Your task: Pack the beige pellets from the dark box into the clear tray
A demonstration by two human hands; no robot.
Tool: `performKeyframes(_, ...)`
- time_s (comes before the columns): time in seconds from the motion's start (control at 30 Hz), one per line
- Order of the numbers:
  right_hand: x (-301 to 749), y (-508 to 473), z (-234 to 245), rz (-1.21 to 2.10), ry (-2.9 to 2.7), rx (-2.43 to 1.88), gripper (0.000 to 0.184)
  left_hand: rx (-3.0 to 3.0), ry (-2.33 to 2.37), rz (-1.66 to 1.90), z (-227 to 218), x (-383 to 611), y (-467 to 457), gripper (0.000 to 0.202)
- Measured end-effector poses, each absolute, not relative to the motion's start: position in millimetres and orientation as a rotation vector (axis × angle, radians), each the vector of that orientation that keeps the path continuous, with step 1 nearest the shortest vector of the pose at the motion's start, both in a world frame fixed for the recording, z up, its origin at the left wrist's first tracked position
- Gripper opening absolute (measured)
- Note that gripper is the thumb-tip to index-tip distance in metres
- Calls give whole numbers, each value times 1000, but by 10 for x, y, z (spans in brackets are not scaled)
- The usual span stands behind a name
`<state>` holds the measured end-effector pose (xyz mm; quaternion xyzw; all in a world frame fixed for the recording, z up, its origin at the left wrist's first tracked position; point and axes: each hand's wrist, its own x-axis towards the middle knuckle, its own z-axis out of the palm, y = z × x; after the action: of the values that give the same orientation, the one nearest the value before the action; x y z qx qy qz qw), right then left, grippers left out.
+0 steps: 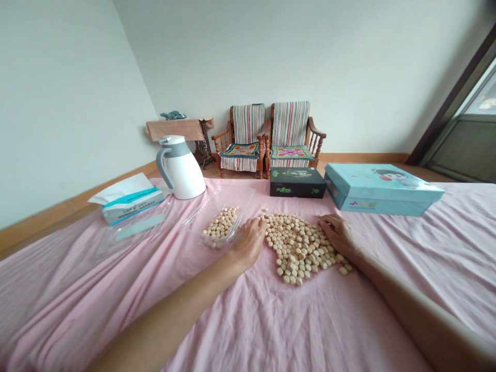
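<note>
A broad pile of small beige rounded pieces (pixel 296 240) lies on the pink cloth between my hands; whether they are biscuits, beads or something else I cannot tell. My left hand (pixel 251 240) rests at the pile's left edge, its fingers curled down and together, with anything in them hidden. At the pile's upper right edge, my right hand (pixel 341 235) lies with loosely bent fingers slightly apart, touching the outer pieces. Left of my left hand sits a clear plastic tray (pixel 245 199) with a smaller heap of the same pieces in it.
A clear lid (pixel 104 250), tissue pack (pixel 129 202) and white-grey jug (pixel 188 175) stand at left. Behind the pile are a black box (pixel 297 186) and a light blue box (pixel 382 204). The pink cloth (pixel 248 330) has folds. Two wooden chairs (pixel 290 124) stand beyond.
</note>
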<state>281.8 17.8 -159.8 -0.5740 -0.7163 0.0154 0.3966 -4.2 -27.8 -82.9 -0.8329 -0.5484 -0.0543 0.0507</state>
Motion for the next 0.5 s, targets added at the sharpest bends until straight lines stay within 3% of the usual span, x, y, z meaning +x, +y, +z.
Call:
performKeyframes(0.23,2834,192,-1620,33,-1824,-1441,30,-2623,-1478,-467,-839,-86,-357,19)
performKeyframes(0.5,2882,243,-1691,54,-1848,-1454,29,-2155,-1297,-921,-149,-335,-395,11)
